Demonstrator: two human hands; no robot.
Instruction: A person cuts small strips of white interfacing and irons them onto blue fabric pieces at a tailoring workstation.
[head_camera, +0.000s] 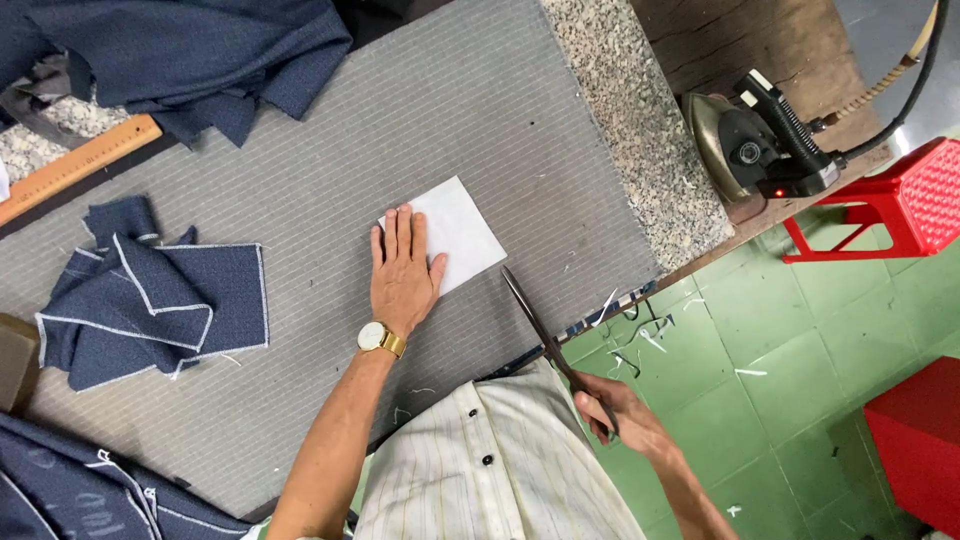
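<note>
Steel scissors (545, 335) sit gripped by their handles in my right hand (615, 412), blades closed and aimed at the white paper square (462, 232) my left hand (402, 272) presses flat, fingers together, on the grey striped cloth (330, 170) covering the table, with navy fabric pieces (165, 305) farther left.

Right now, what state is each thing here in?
left hand: flat, pressing the white piece
right hand: gripping the scissors
scissors: blades closed, tip near the white piece
white piece: flat on the grey striped cloth
navy pieces: stacked, white-edged
iron: resting, red light on
</note>
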